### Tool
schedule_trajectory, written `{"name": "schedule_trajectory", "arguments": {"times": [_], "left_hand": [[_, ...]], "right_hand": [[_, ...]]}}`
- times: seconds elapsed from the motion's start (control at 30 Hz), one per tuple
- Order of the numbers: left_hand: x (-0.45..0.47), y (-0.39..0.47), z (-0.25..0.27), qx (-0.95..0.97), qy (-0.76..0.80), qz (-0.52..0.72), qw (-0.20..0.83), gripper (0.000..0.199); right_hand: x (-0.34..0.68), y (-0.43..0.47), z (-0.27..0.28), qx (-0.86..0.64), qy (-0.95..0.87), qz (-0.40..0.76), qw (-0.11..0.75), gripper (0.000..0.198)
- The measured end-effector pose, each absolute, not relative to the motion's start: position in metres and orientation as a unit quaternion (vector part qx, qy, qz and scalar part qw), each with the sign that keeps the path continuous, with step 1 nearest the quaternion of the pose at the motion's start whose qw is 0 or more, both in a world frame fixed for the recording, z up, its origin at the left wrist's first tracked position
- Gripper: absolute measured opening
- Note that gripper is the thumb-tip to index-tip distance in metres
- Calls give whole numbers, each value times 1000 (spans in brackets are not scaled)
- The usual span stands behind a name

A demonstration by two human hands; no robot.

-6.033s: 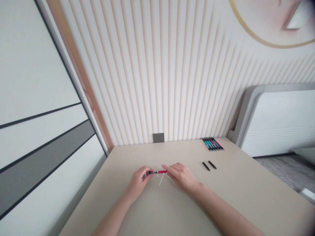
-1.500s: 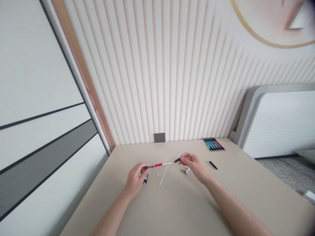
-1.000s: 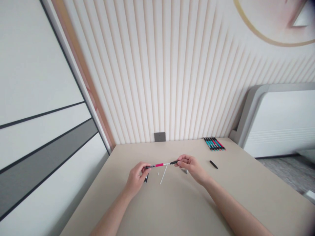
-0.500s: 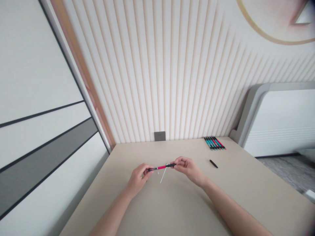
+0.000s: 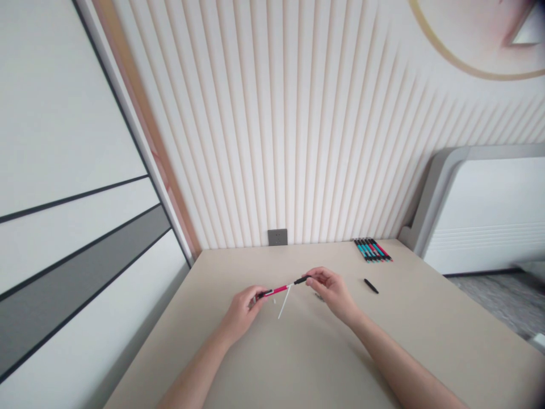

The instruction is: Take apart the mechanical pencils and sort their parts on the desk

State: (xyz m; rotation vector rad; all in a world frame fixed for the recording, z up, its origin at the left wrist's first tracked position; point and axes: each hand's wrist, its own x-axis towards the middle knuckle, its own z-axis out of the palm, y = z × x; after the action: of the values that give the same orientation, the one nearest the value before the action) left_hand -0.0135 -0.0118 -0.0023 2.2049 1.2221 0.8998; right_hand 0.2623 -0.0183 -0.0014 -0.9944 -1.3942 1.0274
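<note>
Presently, left hand pinches pink barrel, right hand black grip section; likely fitting step; requires coaxial alignment.

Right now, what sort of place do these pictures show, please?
Probably a bedroom in a home: what looks like a bed's headboard stands at the right, near a beige table set against a ribbed wall.

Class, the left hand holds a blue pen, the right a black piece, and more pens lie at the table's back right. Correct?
The colour is wrong: in the head view, the left hand holds a pink and black pen. The rest stands.
</note>
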Motion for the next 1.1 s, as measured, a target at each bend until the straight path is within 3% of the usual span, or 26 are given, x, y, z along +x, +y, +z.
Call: {"name": "schedule_trajectory", "arguments": {"times": [0.6,0.9,1.1], "left_hand": [[-15,-10,-1,771,458,364,253,27],[-15,-6,-2,679,439,443,387,27],[-13,-5,-3,666,426,460,403,26]], "right_hand": [[273,-15,10,-429,-534,431,587,37],[277,-13,6,-438,-536,388,608,40],[276,-15,7,-432,-551,377,607,44]]}}
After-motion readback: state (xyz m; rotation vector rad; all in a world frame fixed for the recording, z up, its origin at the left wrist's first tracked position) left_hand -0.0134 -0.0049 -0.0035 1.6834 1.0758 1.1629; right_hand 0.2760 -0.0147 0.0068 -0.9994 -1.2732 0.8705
